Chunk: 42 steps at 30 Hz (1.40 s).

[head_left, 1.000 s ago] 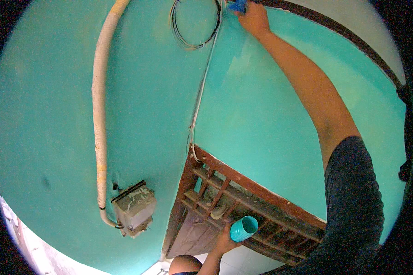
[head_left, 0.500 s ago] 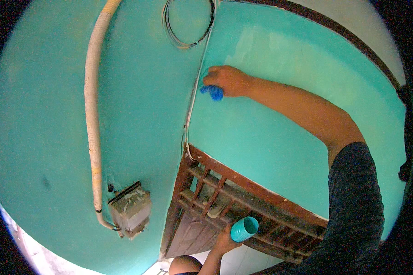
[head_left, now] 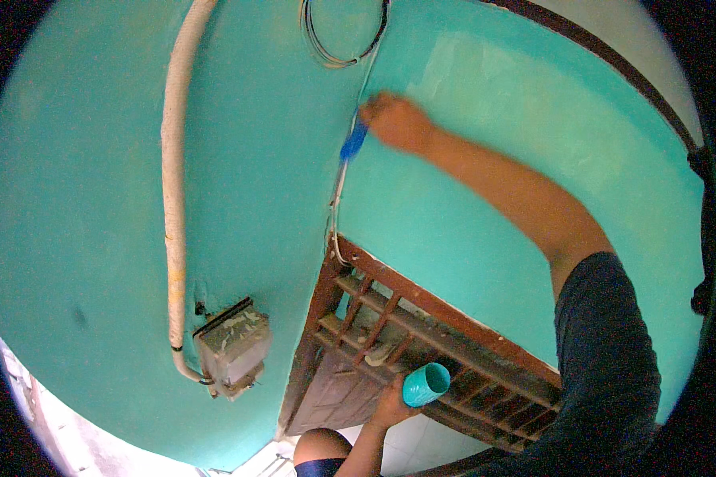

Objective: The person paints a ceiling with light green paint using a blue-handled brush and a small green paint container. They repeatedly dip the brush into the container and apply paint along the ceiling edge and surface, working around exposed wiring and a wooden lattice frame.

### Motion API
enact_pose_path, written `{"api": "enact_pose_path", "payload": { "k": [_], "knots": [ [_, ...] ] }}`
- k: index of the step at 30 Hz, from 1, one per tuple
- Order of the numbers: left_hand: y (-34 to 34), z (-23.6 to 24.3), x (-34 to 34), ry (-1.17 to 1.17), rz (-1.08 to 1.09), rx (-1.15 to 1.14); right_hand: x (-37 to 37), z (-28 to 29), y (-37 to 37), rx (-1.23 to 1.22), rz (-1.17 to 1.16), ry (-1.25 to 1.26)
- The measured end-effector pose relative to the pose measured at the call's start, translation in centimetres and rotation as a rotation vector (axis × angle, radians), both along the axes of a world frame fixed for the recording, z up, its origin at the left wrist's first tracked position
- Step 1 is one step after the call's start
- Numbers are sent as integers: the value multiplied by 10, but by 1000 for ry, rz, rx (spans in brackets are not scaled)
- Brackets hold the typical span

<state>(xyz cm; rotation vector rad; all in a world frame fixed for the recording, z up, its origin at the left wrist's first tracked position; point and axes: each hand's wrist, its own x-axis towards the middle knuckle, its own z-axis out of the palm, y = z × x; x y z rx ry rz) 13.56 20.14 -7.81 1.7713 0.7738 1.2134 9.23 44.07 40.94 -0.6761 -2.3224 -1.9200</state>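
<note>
My right hand (head_left: 398,122), blurred by motion, is raised to the corner between two turquoise walls. From its closed fingers sticks a small blue thing (head_left: 355,141), soft-looking and now narrow. Whether it is a brush head or a rag I cannot tell. It meets the thin pale cable (head_left: 340,184) running down the corner. Lower down, my left hand (head_left: 391,405) wraps round a turquoise cup (head_left: 424,386), tilted with its mouth facing up to the right. The inside of the cup is turquoise too; its bottom is hidden.
Below the right wall (head_left: 461,262) is a brown wooden frame with bars (head_left: 390,306). A wrapped pale pipe (head_left: 175,175) runs down the left wall to a paint-spotted box (head_left: 235,346). Coiled cable (head_left: 350,62) hangs near the top. A dark curved trim (head_left: 605,67) edges the right wall.
My right hand has moved up slightly, and the blue thing has shifted left onto the corner cable, looking narrower. The left hand still holds the cup. The whole view has shifted a little.
</note>
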Motion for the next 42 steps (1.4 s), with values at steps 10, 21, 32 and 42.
{"api": "enact_pose_path", "payload": {
  "k": [10,21,32,42],
  "knots": [
    [-11,11,-5,12,39,111,14,-75,-16,-518,113,223],
    [-10,-4,-4,21,25,11,12,72,-23,126,81,280],
    [-9,0,-4,-7,21,66,22,41,-21,-241,-8,690],
    [-9,-1,-4,-15,5,1,22,73,-7,86,55,222]
  ]
}}
